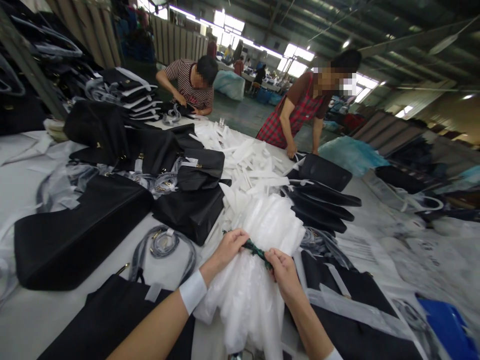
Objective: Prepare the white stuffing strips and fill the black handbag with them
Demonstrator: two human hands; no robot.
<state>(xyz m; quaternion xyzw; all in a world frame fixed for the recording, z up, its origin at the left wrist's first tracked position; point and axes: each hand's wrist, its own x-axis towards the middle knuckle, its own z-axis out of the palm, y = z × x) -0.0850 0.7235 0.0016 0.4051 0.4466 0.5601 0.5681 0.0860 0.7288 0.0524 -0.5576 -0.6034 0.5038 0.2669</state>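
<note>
Plastic bundle: the sheaf of clear, milky plastic (245, 295) is the landmark; it lies on the work table, gathered at its middle and fanned out at both ends.
Green cord: the dark green cord (257, 250) crosses the bundle's narrow waist, lying against the plastic.
Left hand: the left hand (229, 248) is at the bundle's left edge, thumb and fingertips pressed together on one end of the cord, with no visible gap.
Right hand: the right hand (282, 270) is at the bundle's right edge, fingers curled and pinching the cord's other end.
Step at the waist: the hands appear to be working the cord around the bundle; whether it is being tied or loosened, I cannot tell.
Next move: it seems to call for a firm pinch at both ends and fingertips finding the knot or twist, without snagging the thin plastic.
White scraps: a loose heap of pale strips (255, 162) lies just beyond the bundle.
Black bags: one long black bag (82, 230) lies left of the bundle, well apart; a stack of black pieces (324, 199) sits near its far right side.
Co-worker: a person in a checked apron (275, 122) stands beyond the bundle, hands at that stack.
</note>
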